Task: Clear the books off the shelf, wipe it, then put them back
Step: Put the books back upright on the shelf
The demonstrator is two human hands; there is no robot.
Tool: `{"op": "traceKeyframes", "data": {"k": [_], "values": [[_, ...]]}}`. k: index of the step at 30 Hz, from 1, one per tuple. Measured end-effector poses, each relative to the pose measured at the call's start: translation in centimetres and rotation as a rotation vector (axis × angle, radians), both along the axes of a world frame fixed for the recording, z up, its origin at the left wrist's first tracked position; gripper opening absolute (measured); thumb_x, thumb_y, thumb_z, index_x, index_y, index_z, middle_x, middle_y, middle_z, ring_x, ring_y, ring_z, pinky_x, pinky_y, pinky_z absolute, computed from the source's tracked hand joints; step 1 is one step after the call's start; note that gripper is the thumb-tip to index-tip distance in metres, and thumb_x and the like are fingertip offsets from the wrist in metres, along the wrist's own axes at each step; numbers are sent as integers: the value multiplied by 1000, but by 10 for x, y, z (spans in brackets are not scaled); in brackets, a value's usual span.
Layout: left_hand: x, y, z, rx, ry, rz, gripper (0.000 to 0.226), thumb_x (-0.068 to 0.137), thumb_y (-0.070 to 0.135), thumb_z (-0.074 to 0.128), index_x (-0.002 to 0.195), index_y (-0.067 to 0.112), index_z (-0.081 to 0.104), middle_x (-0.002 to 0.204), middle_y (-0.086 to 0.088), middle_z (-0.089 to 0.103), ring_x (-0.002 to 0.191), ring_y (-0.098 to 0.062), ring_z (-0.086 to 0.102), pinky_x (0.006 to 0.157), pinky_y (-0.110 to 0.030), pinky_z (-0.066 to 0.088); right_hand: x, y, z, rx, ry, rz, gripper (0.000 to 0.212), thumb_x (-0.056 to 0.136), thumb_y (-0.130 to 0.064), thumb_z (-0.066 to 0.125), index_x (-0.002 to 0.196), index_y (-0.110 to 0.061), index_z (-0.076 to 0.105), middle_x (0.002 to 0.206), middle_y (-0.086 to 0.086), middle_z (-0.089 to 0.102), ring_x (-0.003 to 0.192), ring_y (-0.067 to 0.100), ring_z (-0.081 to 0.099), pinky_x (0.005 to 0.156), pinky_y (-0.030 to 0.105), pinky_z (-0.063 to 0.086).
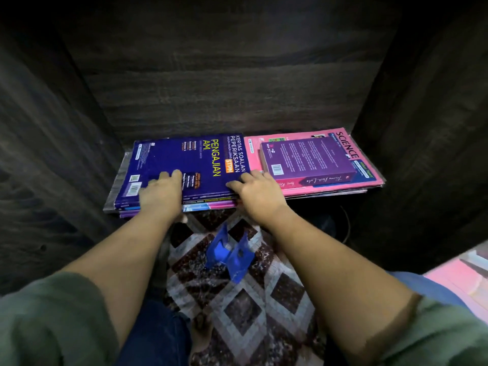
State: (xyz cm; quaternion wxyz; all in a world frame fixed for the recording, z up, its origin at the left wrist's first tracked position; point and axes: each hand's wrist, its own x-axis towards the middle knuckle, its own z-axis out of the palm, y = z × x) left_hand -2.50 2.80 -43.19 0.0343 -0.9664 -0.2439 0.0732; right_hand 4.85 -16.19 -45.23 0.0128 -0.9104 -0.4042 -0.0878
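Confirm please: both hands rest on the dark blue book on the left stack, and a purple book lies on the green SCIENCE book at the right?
One detail is wrong: the SCIENCE book is pink, not green, as the head view shows. Both the left hand and right hand do rest on the dark blue book, and the purple book lies on it.

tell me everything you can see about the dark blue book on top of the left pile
The dark blue book is a large glossy softcover lying flat, cover up, topping the left pile on the dark wooden shelf. Its print runs sideways: "Kertas Soalan Peperiksaan" in white, "Pengajian Am" in yellow, "STPM" on an orange patch, with a barcode sticker near its left front corner. The left hand rests fingers-flat on its cover; the right hand touches its front right corner. Beside it lies a pink Science book.
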Motion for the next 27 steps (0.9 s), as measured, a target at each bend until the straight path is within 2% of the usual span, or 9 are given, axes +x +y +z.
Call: {"op": "traceKeyframes", "data": {"k": [2,4,7,10,15,19,21,24,27], "values": [[12,-18,9,36,53,-77,91,53,44,91,126,19,42,124,-6,52,118,-31,54,95,-46,43,10,-16,11,27,11,3,52,87,-43,59,136,-30,48,130,1,52,122,24,43,98,37,33],[23,-39,13,94,44,-234,91,56,48,89,131,21,44,126,-5,54,119,-28,53,99,-46,41,21,-38,17,70,16,-95,58,82,-45,61,136,-30,47,135,1,49,125,24,41,99,38,32],[34,-65,6,33,51,-340,92,60,43,88,134,19,41,128,-6,51,118,-29,53,95,-45,47,37,-76,16,37,122,-285,76,81,-49,63,147,-31,29,153,6,30,141,28,25,113,46,21],[39,-80,-7,-25,60,-332,86,65,35,87,133,15,37,129,-10,47,118,-32,51,91,-46,50,46,-102,6,17,201,-321,85,85,-57,58,153,-35,11,162,3,11,148,24,10,119,45,10],[49,-94,-8,4,70,-258,84,67,34,86,129,14,33,129,-12,45,119,-35,50,86,-44,49,43,-108,-5,48,16,-303,80,86,-59,56,152,-31,20,157,2,28,142,23,29,108,42,25],[54,-102,-11,24,90,-225,91,66,37,87,132,14,28,132,-14,40,125,-38,44,87,-45,50,39,-109,-9,-10,-113,-314,81,79,-57,65,146,-27,31,141,4,45,121,27,47,95,43,34],[55,-104,-13,36,90,-215,93,66,39,86,133,14,26,133,-14,39,126,-39,43,88,-45,49,38,-109,-15,-19,-169,-331,78,73,-52,73,140,-25,43,128,5,55,107,27,54,88,43,40],[54,-105,-15,32,35,-241,91,65,46,85,130,14,31,132,-10,41,123,-33,46,91,-44,47,39,-113,-23,20,-287,-316,63,67,-40,82,124,-23,60,105,3,64,85,27,59,72,40,45],[54,-109,-13,7,-23,-333,89,67,55,80,134,17,35,135,-5,43,125,-26,45,100,-42,43,40,-126,-28,68,-346,-240,62,66,-39,82,122,-19,63,105,5,66,84,29,60,72,40,46]]}}
